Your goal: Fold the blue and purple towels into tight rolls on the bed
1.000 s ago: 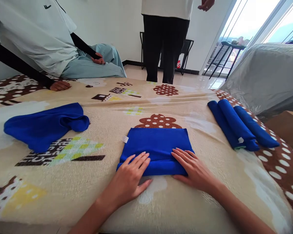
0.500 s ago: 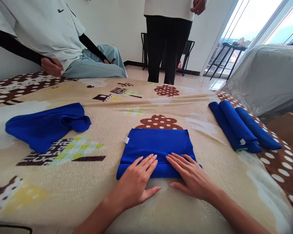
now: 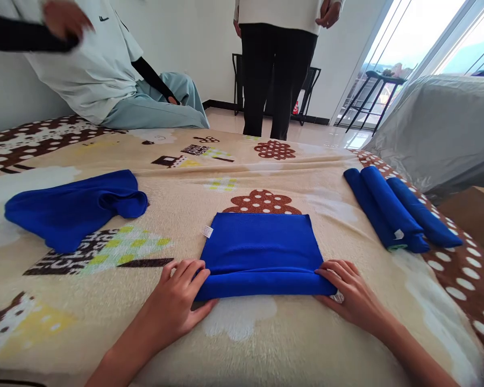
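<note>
The left hand (image 3: 173, 301) pinches the left end of the near rolled edge of the blue towel (image 3: 262, 247), fingers curled over the fold and thumb under it. From this grip the towel lies straight ahead, away from the person, and stretches off to the right; the rolled edge runs side to side, its long axis joining one hand to the other. The right hand (image 3: 353, 293) clasps the opposite end of that same edge in the same way. Both hands sit level at the near edge, neither nearer than the other, with the flat remainder of the towel on the patterned blanket (image 3: 105, 317) beyond them.
</note>
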A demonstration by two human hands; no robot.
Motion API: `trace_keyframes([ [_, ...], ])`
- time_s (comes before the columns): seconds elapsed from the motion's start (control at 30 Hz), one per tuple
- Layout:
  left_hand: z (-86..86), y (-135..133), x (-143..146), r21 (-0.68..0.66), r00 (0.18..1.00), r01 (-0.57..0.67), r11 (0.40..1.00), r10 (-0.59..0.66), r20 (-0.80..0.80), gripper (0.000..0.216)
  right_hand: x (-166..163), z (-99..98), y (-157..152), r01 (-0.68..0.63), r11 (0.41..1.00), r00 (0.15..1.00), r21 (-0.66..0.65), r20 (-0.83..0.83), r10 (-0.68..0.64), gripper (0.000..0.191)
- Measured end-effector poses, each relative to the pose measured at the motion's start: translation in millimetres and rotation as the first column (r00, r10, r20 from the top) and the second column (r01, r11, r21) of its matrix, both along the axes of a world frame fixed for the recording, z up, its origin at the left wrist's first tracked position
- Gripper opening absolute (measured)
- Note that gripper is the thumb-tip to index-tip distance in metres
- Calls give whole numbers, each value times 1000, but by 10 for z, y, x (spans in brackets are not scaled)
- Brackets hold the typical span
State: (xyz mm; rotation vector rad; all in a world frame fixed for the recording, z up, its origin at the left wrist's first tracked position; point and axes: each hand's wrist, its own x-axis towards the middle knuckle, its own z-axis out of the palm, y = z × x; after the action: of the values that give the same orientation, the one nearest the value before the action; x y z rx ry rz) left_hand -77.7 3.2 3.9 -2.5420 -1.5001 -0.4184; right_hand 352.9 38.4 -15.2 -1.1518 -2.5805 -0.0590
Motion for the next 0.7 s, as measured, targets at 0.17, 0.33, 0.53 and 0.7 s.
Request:
trace_keyframes([
  [0.17, 143, 108, 393, -112, 985, 170, 979, -170, 11, 60, -295, 136, 20, -103, 992, 990, -69, 92, 109, 59],
  [0.33, 38, 153, 385, -120, 992, 111, 987, -102, 79, 45, -240, 72, 57, -70, 987, 998, -143, -6, 70, 38],
  [0.53, -125, 93, -22, -82, 990, -15, 997, 26, 136, 32, 26, -40, 31, 35, 993, 997, -116, -70, -43, 32],
  [0.7, -53, -33, -54, 125, 998, 26, 992, -34, 60, 28, 91, -38, -36, 32, 996, 998, -82, -57, -37, 39],
])
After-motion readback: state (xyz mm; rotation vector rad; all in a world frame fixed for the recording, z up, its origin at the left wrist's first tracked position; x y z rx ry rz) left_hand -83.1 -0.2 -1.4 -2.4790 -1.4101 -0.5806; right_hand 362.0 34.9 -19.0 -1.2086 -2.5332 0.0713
